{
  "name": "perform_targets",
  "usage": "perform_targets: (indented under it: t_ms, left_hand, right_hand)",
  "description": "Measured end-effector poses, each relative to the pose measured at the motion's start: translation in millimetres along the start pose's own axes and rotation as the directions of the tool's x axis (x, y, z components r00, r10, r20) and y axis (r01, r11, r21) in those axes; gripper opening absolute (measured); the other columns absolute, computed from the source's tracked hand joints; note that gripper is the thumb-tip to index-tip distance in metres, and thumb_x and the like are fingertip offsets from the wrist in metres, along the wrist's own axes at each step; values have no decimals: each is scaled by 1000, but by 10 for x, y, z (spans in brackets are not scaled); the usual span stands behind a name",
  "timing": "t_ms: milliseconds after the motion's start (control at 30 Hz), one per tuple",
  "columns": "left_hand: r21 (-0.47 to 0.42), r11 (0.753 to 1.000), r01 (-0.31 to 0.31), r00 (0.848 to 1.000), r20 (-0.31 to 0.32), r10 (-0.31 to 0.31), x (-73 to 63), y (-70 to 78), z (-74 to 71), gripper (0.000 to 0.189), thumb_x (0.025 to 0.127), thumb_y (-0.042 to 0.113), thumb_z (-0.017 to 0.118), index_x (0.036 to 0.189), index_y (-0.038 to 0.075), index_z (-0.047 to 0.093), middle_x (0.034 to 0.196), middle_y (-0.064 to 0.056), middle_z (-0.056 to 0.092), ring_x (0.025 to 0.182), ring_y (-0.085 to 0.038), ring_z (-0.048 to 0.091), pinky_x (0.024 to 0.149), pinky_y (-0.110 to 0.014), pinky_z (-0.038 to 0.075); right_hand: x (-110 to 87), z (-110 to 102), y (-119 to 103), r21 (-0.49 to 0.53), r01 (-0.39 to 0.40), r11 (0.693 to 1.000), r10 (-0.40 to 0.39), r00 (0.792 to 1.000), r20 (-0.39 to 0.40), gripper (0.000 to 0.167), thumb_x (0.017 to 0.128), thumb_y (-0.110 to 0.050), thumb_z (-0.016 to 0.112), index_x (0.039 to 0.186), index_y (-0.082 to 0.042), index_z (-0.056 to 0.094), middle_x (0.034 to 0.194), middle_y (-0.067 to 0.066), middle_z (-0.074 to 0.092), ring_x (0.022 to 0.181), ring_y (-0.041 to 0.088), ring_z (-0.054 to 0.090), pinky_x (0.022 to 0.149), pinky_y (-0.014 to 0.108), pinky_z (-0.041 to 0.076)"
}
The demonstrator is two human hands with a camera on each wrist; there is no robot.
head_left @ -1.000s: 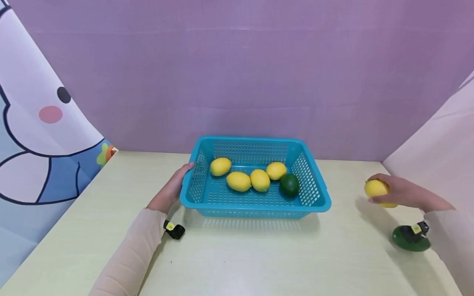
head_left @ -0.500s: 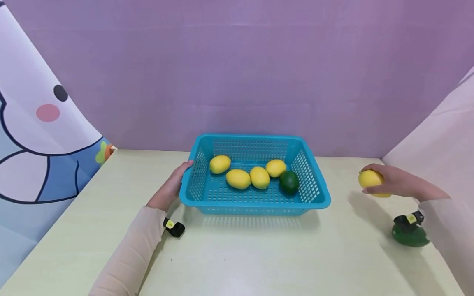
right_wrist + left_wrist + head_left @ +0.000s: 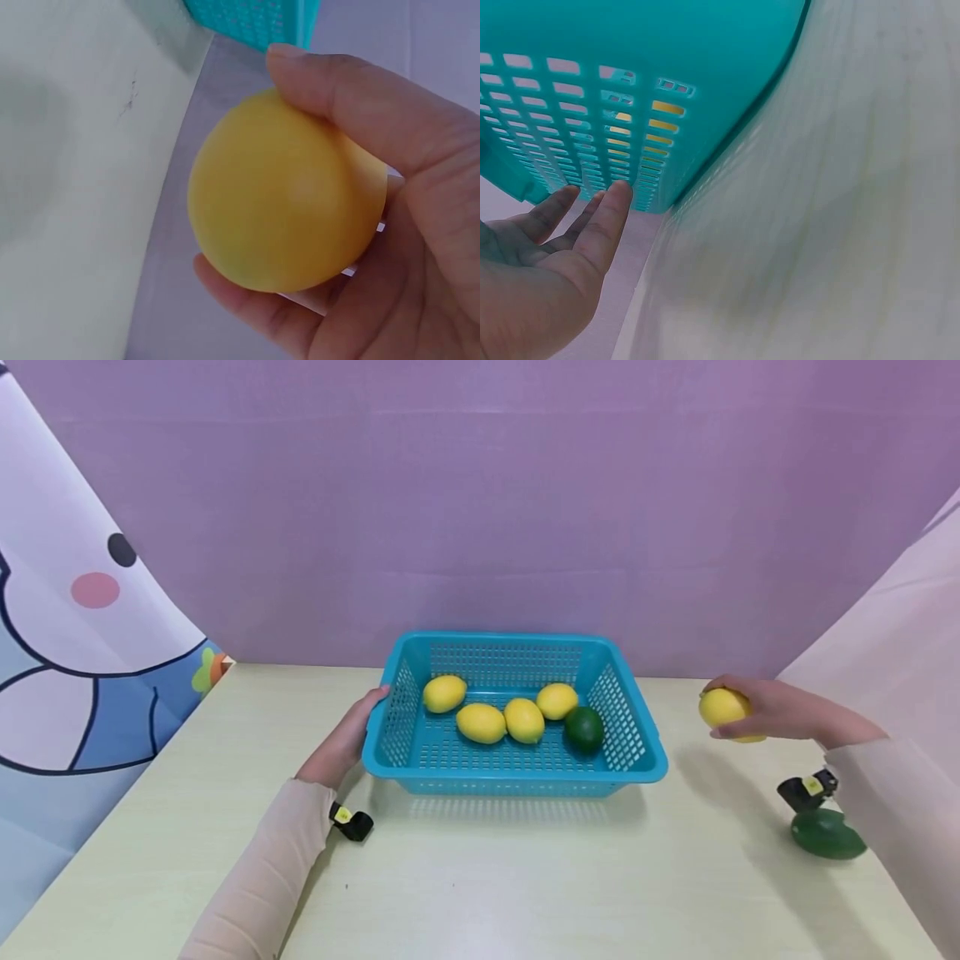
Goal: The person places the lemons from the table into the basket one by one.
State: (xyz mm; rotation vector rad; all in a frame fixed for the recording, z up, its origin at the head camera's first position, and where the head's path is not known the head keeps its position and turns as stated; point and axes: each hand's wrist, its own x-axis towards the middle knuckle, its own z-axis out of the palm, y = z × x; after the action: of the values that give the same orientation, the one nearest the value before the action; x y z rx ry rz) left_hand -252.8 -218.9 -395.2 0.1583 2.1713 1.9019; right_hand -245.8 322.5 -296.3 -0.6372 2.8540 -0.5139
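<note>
My right hand [image 3: 787, 708] grips a lemon [image 3: 723, 708] above the table at the right, apart from the basket. In the right wrist view, thumb and fingers curl round the lemon [image 3: 281, 199]. A blue plastic basket [image 3: 517, 783] with perforated walls stands mid-table, holding several lemons [image 3: 482, 724] and a dark green avocado [image 3: 583, 730]. At its left end my left hand [image 3: 347, 737] rests against the wall just under the rim. The left wrist view shows that hand [image 3: 555, 262] with extended fingers touching the perforated side.
Another dark green avocado [image 3: 827, 834] lies on the table below the right forearm, its right end partly behind the sleeve. The pale table [image 3: 525, 885] meets a purple cloth backdrop [image 3: 495, 510]. A cartoon-printed cloth [image 3: 82, 710] hangs at the left.
My right hand has carried the lemon leftward and slightly up, nearer the basket. More of the avocado on the table shows. My left hand and the basket have stayed in place.
</note>
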Motion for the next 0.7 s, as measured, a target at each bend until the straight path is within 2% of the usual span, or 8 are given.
perform_targets:
  t_ms: [400, 700]
  left_hand:
    - [-9, 1000, -1, 1000, 2, 1, 1, -1, -5, 71, 96, 57, 24, 153, 18, 5, 153, -20, 19, 135, -43, 28, 104, -60, 30]
    - [-13, 1000, -1, 1000, 13, 1, -4, 2, -12, 71, 97, 55, 24, 153, 18, 3, 153, -21, 18, 136, -43, 27, 104, -59, 30]
  right_hand:
    - [144, -149, -296, -84, 68, 994, -67, 998, 6, 49, 74, -23, 80, 114, -10, 55, 97, 3, 56, 84, 21, 51, 66, 31, 43]
    - [258, -241, -568, -78, 123, 989, -119, 992, 42, 50, 76, -23, 79, 117, -8, 54, 98, 3, 57, 83, 21, 51, 67, 31, 44]
